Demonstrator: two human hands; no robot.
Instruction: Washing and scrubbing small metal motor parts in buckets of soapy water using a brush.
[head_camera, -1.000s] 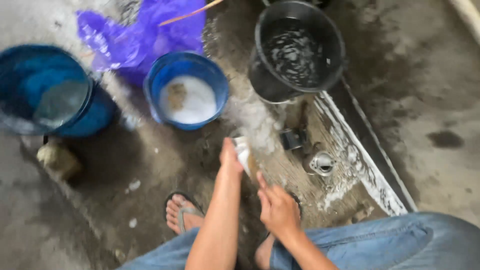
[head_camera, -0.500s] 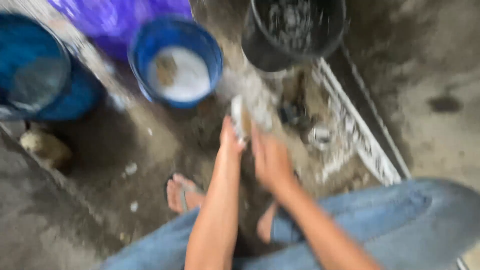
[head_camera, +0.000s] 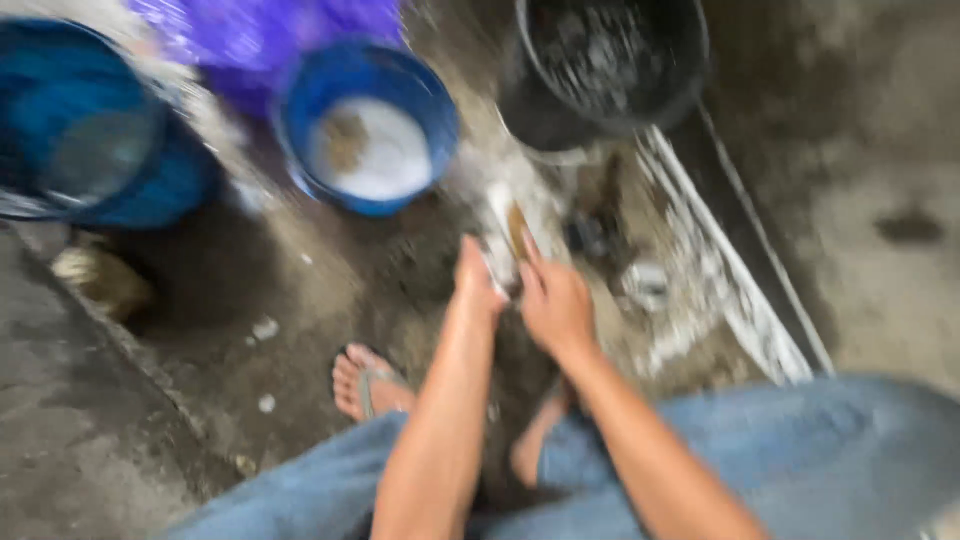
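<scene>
Both hands meet just below the blue bowl (head_camera: 368, 125). The left hand (head_camera: 475, 280) grips a blurred pale object (head_camera: 500, 235); the right hand (head_camera: 555, 300) touches it with fingers half curled.

2 blue buckets: a big one (head_camera: 85, 130) at left, a smaller one (head_camera: 368, 125) w/ pale stuff inside. 1 black bucket (head_camera: 610, 65). 1 purple plastic bag (head_camera: 265, 30). 2 hands, left hand (head_camera: 475, 280) and right hand (head_camera: 555, 300). 2 feet, only 1 w/ visible flip-flop (head_camera: 368, 385).
</scene>
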